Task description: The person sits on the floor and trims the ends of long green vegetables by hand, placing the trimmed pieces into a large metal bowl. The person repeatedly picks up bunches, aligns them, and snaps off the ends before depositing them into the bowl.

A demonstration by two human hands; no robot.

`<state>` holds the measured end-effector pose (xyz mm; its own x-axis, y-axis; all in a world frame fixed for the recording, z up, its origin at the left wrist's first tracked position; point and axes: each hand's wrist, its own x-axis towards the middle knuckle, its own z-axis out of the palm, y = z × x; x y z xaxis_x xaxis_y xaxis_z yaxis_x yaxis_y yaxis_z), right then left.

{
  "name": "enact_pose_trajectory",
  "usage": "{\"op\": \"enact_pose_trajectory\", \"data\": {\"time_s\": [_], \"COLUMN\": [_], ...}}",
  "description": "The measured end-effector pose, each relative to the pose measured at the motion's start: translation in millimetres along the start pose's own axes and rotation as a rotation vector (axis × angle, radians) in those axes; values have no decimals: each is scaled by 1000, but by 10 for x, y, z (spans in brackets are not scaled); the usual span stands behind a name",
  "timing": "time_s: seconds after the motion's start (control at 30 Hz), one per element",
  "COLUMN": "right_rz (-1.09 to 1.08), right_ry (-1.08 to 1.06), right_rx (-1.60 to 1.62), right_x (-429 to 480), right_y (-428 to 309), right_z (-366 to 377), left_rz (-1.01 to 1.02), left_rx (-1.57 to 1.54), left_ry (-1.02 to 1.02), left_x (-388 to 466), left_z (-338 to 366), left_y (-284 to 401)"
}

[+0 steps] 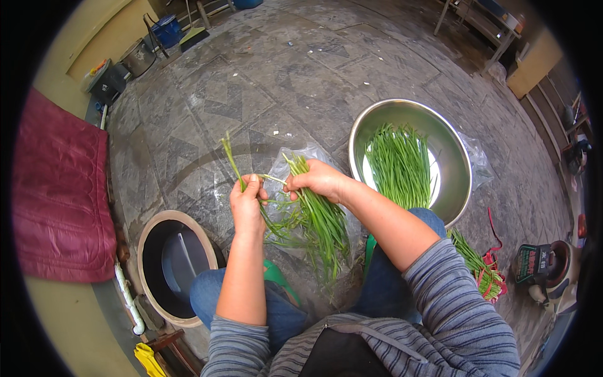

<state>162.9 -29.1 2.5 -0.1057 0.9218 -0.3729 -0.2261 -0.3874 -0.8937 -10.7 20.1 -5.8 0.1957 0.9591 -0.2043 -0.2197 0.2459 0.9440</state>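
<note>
My right hand (318, 180) grips a bunch of garlic chives (325, 219) near its pale stem ends, the green leaves hanging down toward me. Just to the left, my left hand (248, 200) pinches a few loose chive stalks (229, 155) between thumb and fingers. One thin stalk spans the gap between both hands. Under them a clear plastic sheet (308, 153) lies on the floor, with loose green bits on it. To the right stands a large stainless steel basin (452, 151) holding a heap of chives (398, 165), laid lengthwise.
A dark-lined crock (148, 235) stands left of my knee. Behind my right arm lies another chive bundle (471, 257) with red ties. A patterned pot (563, 268) sits far right. A maroon quilted curtain (66, 198) hangs left. Bins (107, 82) and a broom (193, 37) line the far wall.
</note>
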Motion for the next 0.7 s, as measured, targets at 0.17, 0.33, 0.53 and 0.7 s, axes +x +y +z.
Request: {"op": "enact_pose_trajectory", "data": {"time_s": [0.17, 0.33, 0.53, 0.7], "right_rz": [10, -24, -13, -9], "right_ry": [39, 45, 32, 28], "right_rx": [49, -10, -100, -72], "right_x": [-24, -88, -109, -110], "right_y": [-71, -123, -126, -140], "right_z": [-71, -72, 8, -12], "left_rz": [82, -27, -57, -34], "left_rx": [-128, -44, 209, -6], "left_ry": [258, 28, -126, 49], "left_x": [99, -6, -75, 4], "left_z": [-122, -43, 65, -15], "left_y": [75, 77, 27, 65]}}
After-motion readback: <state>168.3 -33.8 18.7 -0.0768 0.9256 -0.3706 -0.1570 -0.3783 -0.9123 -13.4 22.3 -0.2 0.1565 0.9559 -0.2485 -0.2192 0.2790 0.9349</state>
